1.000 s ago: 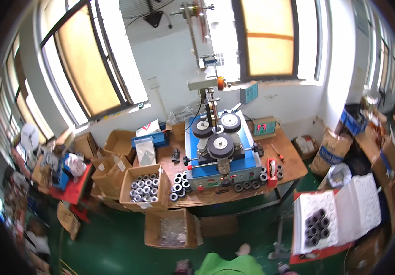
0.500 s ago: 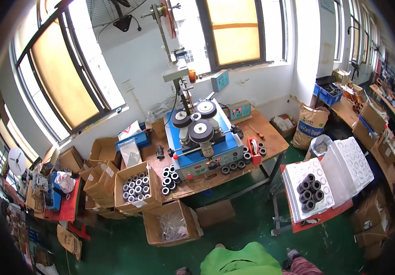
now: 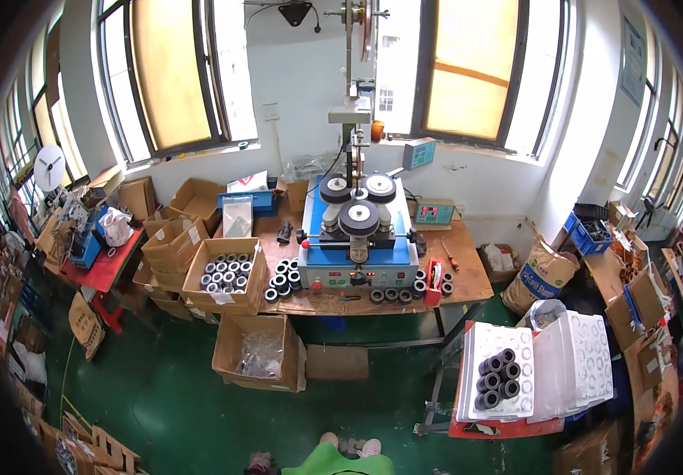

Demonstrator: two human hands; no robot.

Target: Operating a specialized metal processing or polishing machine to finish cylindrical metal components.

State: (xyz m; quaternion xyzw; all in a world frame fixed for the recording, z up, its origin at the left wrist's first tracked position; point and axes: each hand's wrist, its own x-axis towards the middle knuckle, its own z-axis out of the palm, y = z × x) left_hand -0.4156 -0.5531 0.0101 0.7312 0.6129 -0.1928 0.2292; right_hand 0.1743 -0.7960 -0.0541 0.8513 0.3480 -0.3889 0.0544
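Observation:
At the lower edge, part of my left hand (image 3: 260, 464) shows beside my green apron (image 3: 337, 461); its fingers are too unclear to read. My right hand is out of the picture. Ahead stands a blue-topped winding machine (image 3: 393, 257) on the wooden bench, well beyond my hands. Three black wheels sit on it, the front wheel (image 3: 359, 216) nearest me, with a small pale ring (image 3: 359, 193) between them. Dark rings (image 3: 391, 295) line its front edge, and more grey-black rings (image 3: 281, 280) are stacked to its left.
A carton of rings (image 3: 225, 275) stands left on the bench. Below is an open carton (image 3: 256, 348) with clear plastic. At right, a white foam tray (image 3: 519, 340) holds black cylinders (image 3: 498, 380). A red tape dispenser (image 3: 434, 283) and screwdriver (image 3: 450, 255) lie on the bench.
The view has turned leftward and levelled, so the bench and machine now face me squarely. My right hand, seen at the lower edge before, has left the picture.

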